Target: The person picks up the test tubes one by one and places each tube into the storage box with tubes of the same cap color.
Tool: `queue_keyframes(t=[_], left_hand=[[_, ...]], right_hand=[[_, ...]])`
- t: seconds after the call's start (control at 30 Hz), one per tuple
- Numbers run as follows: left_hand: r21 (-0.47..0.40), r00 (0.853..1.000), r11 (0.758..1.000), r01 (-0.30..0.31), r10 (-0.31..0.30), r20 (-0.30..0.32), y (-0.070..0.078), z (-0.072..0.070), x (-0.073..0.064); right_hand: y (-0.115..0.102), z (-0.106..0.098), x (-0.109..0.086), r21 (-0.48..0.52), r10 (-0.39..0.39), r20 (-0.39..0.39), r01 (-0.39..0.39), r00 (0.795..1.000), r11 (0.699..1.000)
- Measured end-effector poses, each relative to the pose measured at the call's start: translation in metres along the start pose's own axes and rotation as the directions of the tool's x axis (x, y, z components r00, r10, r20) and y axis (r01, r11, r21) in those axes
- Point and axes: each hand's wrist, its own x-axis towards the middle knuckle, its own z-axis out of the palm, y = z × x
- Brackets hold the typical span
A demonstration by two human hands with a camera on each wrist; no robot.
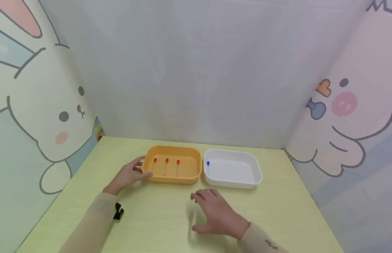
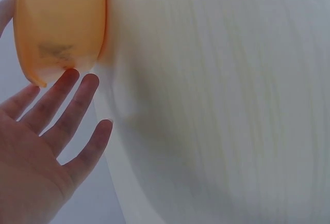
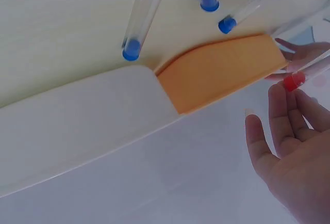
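Observation:
My right hand (image 1: pixel 216 212) holds a clear test tube (image 1: pixel 194 216) lengthwise between thumb and fingers, low over the table. In the right wrist view its red cap (image 3: pixel 295 81) shows at the fingertips. Beside that hand lies a blue-capped tube (image 1: pixel 191 197); several blue-capped tubes (image 3: pixel 139 22) show in the right wrist view, mostly hidden by the hand in the head view. My left hand (image 1: pixel 128 177) rests against the left end of the orange tray (image 1: pixel 174 180), thumb at the near rim, fingers spread and fairly straight. Three red-capped tubes (image 1: pixel 167 161) lie in this tray.
A white tray (image 1: pixel 233 184) stands just right of the orange one, with one blue-capped tube (image 1: pixel 208 163) at its left side. Both trays are on a pale yellow table (image 1: pixel 145 225). A plain curtain (image 1: pixel 189 77) hangs behind, with cartoon-printed cloth at both sides.

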Motion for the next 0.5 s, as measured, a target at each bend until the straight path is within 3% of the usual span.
queue_keyframes(t=[0.13, 0.5], left_hand=[[0.002, 1.000, 1.000, -0.001, 0.001, -0.004, 0.000, 0.001, 0.000], [-0.002, 1.000, 1.000, 0.010, -0.010, -0.001, 0.000, 0.000, -0.001]], right_hand=[[0.013, -0.010, 0.011, 0.066, 0.042, -0.005, -0.042, 0.999, 0.997], [0.042, -0.019, 0.038, 0.097, 0.108, -0.011, -0.106, 0.994, 0.990]])
